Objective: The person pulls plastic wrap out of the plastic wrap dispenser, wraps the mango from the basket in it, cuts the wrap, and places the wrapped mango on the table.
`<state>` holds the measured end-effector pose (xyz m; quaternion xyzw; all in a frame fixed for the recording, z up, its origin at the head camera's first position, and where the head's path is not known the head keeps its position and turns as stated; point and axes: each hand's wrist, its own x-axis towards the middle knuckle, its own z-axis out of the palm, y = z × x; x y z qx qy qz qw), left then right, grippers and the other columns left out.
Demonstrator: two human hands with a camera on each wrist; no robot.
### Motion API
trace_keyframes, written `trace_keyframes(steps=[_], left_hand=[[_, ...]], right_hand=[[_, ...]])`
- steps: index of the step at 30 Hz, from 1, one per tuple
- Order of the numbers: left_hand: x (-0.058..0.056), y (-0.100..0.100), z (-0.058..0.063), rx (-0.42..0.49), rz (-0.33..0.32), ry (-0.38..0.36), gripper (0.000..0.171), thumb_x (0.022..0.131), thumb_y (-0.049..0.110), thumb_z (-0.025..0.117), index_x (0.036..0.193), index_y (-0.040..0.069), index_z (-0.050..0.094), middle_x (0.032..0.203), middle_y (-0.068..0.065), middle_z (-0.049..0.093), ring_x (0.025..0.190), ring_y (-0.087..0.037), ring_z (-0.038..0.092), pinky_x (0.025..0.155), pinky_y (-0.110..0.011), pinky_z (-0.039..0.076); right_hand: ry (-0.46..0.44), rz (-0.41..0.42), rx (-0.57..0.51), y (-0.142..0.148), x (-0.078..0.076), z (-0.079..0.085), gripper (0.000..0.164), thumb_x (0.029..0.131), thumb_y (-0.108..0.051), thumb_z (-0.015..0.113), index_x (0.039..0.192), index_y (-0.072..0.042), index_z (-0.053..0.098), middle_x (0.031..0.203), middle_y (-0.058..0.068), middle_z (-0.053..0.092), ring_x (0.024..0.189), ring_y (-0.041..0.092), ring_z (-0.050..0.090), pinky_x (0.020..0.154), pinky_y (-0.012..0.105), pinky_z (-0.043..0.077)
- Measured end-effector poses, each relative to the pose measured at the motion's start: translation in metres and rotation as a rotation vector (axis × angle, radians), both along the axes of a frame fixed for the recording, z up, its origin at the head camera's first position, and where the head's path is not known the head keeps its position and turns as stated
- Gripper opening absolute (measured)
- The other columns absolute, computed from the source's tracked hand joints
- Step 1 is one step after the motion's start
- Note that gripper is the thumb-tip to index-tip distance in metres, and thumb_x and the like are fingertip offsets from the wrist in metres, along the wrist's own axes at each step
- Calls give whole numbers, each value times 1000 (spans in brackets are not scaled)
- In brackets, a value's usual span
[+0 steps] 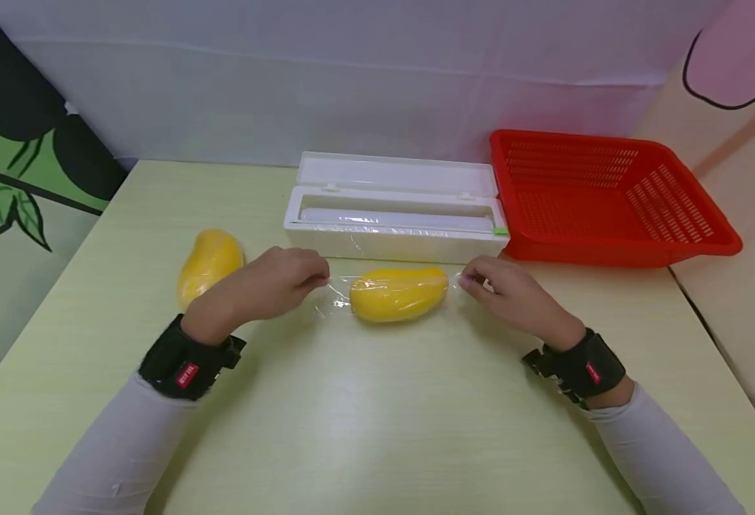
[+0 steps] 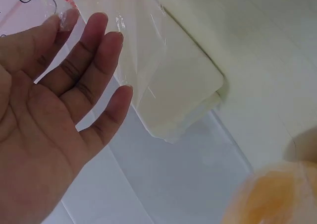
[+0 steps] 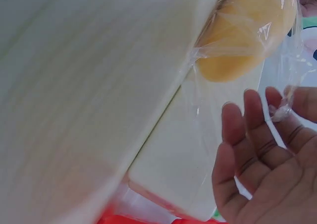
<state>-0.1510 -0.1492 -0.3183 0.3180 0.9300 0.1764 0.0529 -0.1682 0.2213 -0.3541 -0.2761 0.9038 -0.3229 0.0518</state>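
A yellow mango [image 1: 398, 295] lies between my two hands in the head view, with clear cling film [image 1: 337, 297] over it and stretched out to both sides. My left hand [image 1: 280, 282] pinches the film's left end between thumb and index finger; the other fingers are spread in the left wrist view. On the opposite side my right hand [image 1: 512, 297] pinches the film's right end, bunched into a twist [image 3: 282, 112] in the right wrist view. Beside my left wrist rests a second film-covered mango [image 1: 210, 265], partly hidden by that hand.
Behind the mango stands a white cling film dispenser box [image 1: 396, 247], lid raised, with a roll [image 1: 396, 219] inside. A red plastic basket [image 1: 615, 247] sits right of it at the table's back edge. The pale table [image 1: 377, 429] extends toward me.
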Motion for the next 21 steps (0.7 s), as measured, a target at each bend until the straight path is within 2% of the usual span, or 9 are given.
trace_keyframes(steps=[4, 8, 17, 21], left_hand=[[-2, 0, -3, -35, 21, 65, 7, 98, 10, 62, 97, 6, 69, 86, -2, 62, 76, -20, 55, 75, -40, 47], [-4, 2, -6, -52, 54, 79, 8, 98, 11, 63, 99, 8, 70, 88, -1, 62, 79, -21, 58, 78, -45, 45], [-11, 9, -13, -76, 109, 89, 11, 94, 12, 68, 100, 5, 74, 82, -3, 57, 77, -22, 54, 71, -37, 40], [-12, 11, -15, -91, 143, 105, 12, 94, 12, 69, 101, 5, 76, 83, -4, 61, 79, -23, 58, 71, -38, 40]], right_hand=[[49, -30, 37, -4, -1, 0, 10, 98, -16, 65, 103, -8, 67, 92, 0, 65, 86, 19, 56, 77, 38, 50], [74, -63, 61, -7, -2, -1, 9, 97, -15, 66, 101, -7, 68, 93, 2, 66, 87, 20, 58, 79, 38, 51], [165, -133, 152, -14, -3, -4, 12, 95, -18, 69, 98, -7, 71, 93, 6, 67, 86, 22, 61, 75, 39, 53], [220, -140, 204, -17, -3, -5, 14, 94, -19, 70, 99, -6, 72, 92, 6, 67, 84, 23, 61, 73, 39, 53]])
